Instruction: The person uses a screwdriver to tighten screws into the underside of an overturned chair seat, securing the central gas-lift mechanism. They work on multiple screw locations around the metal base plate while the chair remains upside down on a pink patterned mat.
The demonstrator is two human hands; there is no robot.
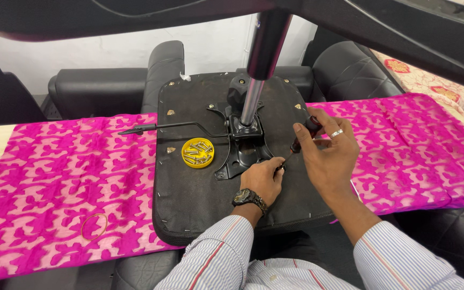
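The left hand [264, 180] is pinching a screw at the plate [240, 153] on the seat [200, 188] while the right hand [326, 153] is gripping a screwdriver [303, 137], which likely needs seating squarely in the screw head next.

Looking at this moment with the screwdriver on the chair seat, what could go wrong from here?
1. The left hand pinches right at the tip of the screwdriver held by the right hand; a slip might jab a finger.
2. The yellow dish of screws sits loose on the upturned seat; a jolt may scatter them.
3. The seat overhangs the pink cloth's near edge, so hard pressing there might tip it.
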